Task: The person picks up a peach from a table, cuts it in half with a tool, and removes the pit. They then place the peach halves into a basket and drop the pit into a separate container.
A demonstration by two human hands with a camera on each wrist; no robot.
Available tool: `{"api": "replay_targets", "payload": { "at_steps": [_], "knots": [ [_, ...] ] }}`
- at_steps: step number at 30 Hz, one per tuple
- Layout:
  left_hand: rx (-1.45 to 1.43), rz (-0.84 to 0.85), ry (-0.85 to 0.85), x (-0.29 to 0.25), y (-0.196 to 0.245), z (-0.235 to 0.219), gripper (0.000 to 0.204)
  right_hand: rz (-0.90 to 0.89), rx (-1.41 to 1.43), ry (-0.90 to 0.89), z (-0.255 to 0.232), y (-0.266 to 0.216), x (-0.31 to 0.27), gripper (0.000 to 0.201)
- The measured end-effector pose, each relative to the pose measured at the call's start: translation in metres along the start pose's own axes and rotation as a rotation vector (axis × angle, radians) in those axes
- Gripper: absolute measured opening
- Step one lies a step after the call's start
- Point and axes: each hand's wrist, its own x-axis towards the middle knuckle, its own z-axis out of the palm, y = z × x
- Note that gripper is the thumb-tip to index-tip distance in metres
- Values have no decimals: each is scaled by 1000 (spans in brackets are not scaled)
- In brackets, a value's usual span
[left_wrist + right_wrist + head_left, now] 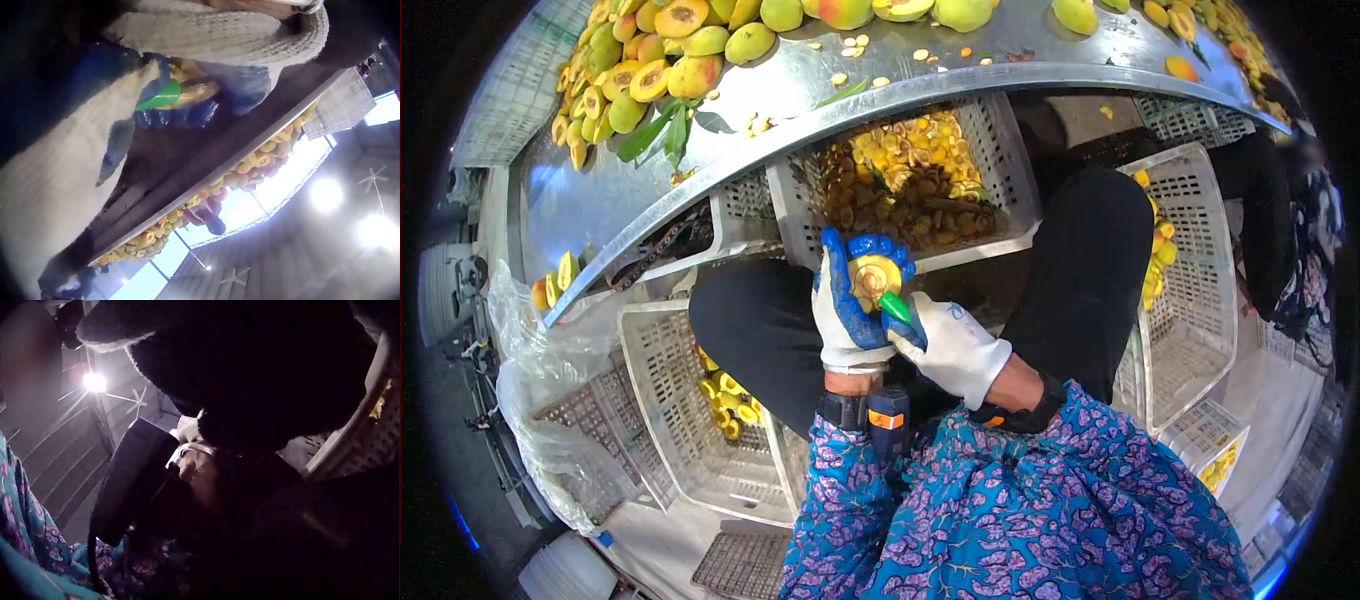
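In the head view a halved yellow fruit [873, 279] with a brown hollow lies in the blue-palmed glove of the left hand [847, 310], fingers curled behind it and thumb raised at its side. The gloved right hand [953, 345] grips a green-handled tool [895, 307] whose end meets the fruit's face; its tip is hidden. The left wrist view shows the green handle [164, 95] against the fruit [195, 94], with blue fingers [181, 117] below. The right wrist view is too dark to show the tool.
A metal table [790, 85] bears heaps of halved fruit [665, 60]. Under its edge stands a crate [1018, 190] of yellow and brown pieces. Crates with yellow fruit stand left [645, 400] and right [1215, 270] of the knees. Clear plastic sheeting [540, 370] hangs at far left.
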Motion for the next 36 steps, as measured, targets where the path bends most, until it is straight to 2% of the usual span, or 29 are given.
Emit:
{"api": "replay_targets", "payload": {
  "at_steps": [3,6,7,10,12,14,15,18,19,22,23,26,27,30,31,34,36],
  "knots": [
    [126,-48,118,-4,2,0,43,-36,123,-33,-1,2,-3,27],
    [577,87,29,-1,2,-7,40,-63,331,-208,-6,21,1,28],
    [428,-23,101,-1,1,-5,38,-152,498,-164,-1,27,2,26],
    [663,46,-35,-8,13,15,39,330,770,-471,-24,16,-2,31],
    [602,101,-69,-7,14,22,43,404,1016,-506,-27,9,-4,36],
    [369,23,-125,1,7,8,44,455,1191,-593,-30,9,-7,38],
    [254,-10,-64,-1,4,4,46,490,1251,-632,-31,8,-8,37],
    [436,-42,-77,-6,12,11,44,342,787,-449,-22,5,-7,34],
    [647,127,-74,-8,10,20,46,201,702,-394,-13,18,-5,32],
    [811,54,-42,-8,15,28,46,428,1046,-590,-32,10,-14,34],
    [634,-92,-83,-7,18,30,49,559,1351,-796,-33,20,-14,35],
    [200,-149,-172,-4,10,30,54,474,1716,-835,-16,21,-19,36],
    [267,-157,-287,3,9,17,47,553,1790,-784,-20,16,-19,38],
    [59,-186,-150,-6,4,17,43,486,1896,-897,-13,28,-16,40],
    [33,-197,-169,-5,3,15,39,469,1920,-876,-11,29,-17,41],
    [-21,-211,-149,0,3,19,36,425,2139,-1002,-1,32,-11,43],
    [-111,-206,-146,8,-2,15,34,253,2331,-1130,17,41,-4,42]
  ]
}}
